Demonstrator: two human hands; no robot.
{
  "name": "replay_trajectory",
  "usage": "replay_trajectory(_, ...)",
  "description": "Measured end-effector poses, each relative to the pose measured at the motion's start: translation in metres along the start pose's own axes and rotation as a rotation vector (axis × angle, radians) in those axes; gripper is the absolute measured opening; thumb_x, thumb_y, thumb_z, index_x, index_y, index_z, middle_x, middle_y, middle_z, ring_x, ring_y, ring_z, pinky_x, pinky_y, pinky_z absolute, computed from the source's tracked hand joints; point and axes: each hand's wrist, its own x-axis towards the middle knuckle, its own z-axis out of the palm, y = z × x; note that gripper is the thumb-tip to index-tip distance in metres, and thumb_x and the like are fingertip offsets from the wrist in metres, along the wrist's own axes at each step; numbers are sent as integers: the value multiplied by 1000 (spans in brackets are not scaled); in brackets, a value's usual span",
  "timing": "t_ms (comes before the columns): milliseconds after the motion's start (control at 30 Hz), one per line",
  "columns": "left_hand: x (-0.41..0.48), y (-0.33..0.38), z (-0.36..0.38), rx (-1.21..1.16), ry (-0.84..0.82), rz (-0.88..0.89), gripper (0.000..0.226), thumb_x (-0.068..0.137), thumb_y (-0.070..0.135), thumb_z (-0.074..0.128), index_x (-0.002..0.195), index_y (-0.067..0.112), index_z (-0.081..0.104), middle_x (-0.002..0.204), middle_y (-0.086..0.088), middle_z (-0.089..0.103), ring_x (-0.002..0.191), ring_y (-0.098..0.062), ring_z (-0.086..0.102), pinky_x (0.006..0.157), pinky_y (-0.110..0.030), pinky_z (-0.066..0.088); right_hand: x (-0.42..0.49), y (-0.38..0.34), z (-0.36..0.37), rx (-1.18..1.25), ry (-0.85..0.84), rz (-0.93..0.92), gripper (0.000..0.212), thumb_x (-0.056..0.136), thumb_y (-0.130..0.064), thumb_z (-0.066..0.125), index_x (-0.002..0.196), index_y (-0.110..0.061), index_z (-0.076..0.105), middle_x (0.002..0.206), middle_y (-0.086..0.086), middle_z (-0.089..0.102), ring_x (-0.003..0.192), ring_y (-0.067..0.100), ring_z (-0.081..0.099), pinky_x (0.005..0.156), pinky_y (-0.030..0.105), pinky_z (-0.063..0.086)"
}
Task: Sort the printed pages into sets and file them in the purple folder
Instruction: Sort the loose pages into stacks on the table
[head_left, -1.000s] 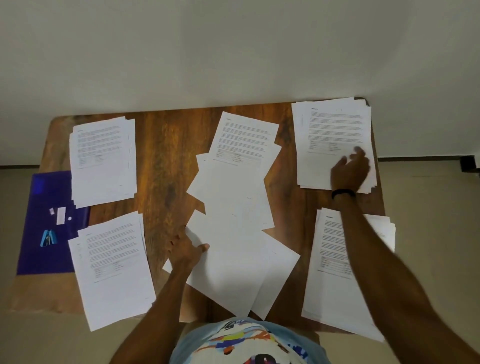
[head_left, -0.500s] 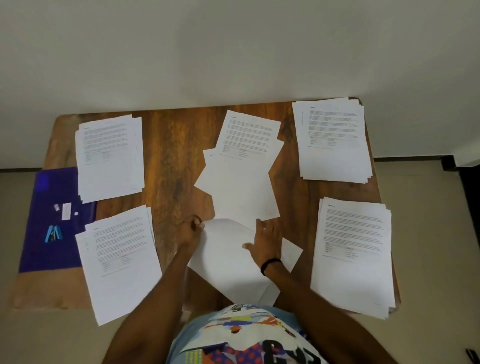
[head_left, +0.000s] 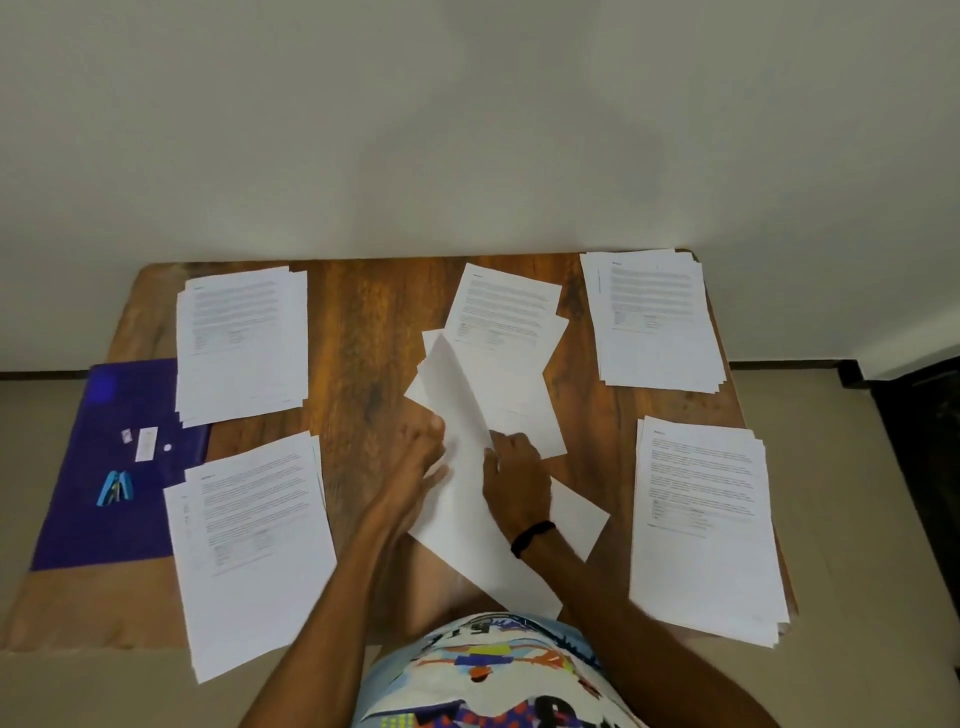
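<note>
A person stands at the near edge of a wooden table (head_left: 363, 332), seen from above. Four squared stacks of printed pages sit at its corners: far left stack (head_left: 241, 343), near left stack (head_left: 254, 551), far right stack (head_left: 654, 322) and near right stack (head_left: 701, 525). In the middle lies a loose pile (head_left: 509, 332), fanned and askew.

The left hand (head_left: 415, 457) pinches the left edge of the top sheet (head_left: 462, 415) of that pile, with the thumb on top. The sheet curls up along that side. The right hand (head_left: 519, 478) lies flat on the paper just beside it, fingers straight and pressing down.

Paper like this is probably very light and limp. It bends rather than lifts whole, sheets slide on one another, and they crease easily. An edge or a corner looks like the best place to take hold, with the other hand pinning the rest.

The purple folder (head_left: 78, 519) lies at the left, hanging past the table edge, its right side tucked under both left stacks. A blue stapler (head_left: 115, 487) and a few small white bits rest on it.

The print is too small to read, so which set each page belongs to cannot be told. The left hand's fingers beneath the sheet are hidden. How many sheets are in the pile is unclear.
</note>
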Motion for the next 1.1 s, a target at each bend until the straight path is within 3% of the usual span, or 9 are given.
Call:
replay_trajectory(133,-17,10,14,-178,-26,110,51,88,32,68,134,30,45,127,7,61,113,-14,60,87,-31,56,-15,-44,-10,114,-139,-255,35,99,-28,59,129,-11,62,121,13,66,108,26,63,96,37,55)
replay_trajectory(233,-23,25,7,-243,72,111,20,98,20,60,116,27,56,118,1,66,101,-19,65,77,-33,57,-19,-53,-17,196,-183,-364,46,94,-42,59,131,-14,63,125,7,67,113,21,61,101,34,48)
replay_trajectory(333,-28,45,-12,-324,-54,95,40,86,22,75,119,9,57,119,-16,67,91,-28,72,72,-39,60,-7,-46,-27,357,-20,-234,48,90,-48,62,123,-13,67,120,4,69,110,16,63,97,33,53)
replay_trajectory(433,-42,62,-30,-367,-248,152,39,100,-2,48,137,9,51,134,-17,62,120,-38,61,97,-53,52,13,-37,-46,496,130,44,48,90,-46,68,127,-14,63,125,2,64,112,17,59,96,33,52)
replay_trajectory(567,-50,70,-47,-300,-327,184,45,101,-8,41,127,19,65,137,-18,59,124,-41,57,103,-59,44,36,-22,-67,804,-179,375,74,81,-61,69,139,-18,51,136,-1,59,120,18,59,103,38,49)
replay_trajectory(633,-52,73,-51,-234,-329,182,45,100,-7,43,126,21,66,135,-18,61,122,-41,59,101,-59,46,39,-14,-69,1036,-348,375,70,78,-61,72,130,-16,60,128,2,68,118,22,64,104,47,50)
replay_trajectory(700,-53,75,-53,-164,-305,189,41,100,-5,46,131,19,58,134,-18,61,121,-41,60,100,-59,47,38,-10,-69,1175,-397,302,53,86,-45,73,123,-8,65,123,7,71,116,28,66,103,49,51)
replay_trajectory(867,-55,78,-50,-68,-215,258,41,100,1,51,138,18,49,131,-10,65,117,-34,64,91,-47,57,36,-12,-72,1197,-171,239,40,86,-27,76,110,3,67,113,14,73,107,32,70,98,55,53)
replay_trajectory(1100,-62,79,-46,-63,-187,256,37,100,0,50,132,18,52,126,-9,68,112,-34,67,84,-44,60,30,-16,-76,1143,-112,216,34,88,-24,74,108,2,68,109,14,75,103,31,71,95,51,56)
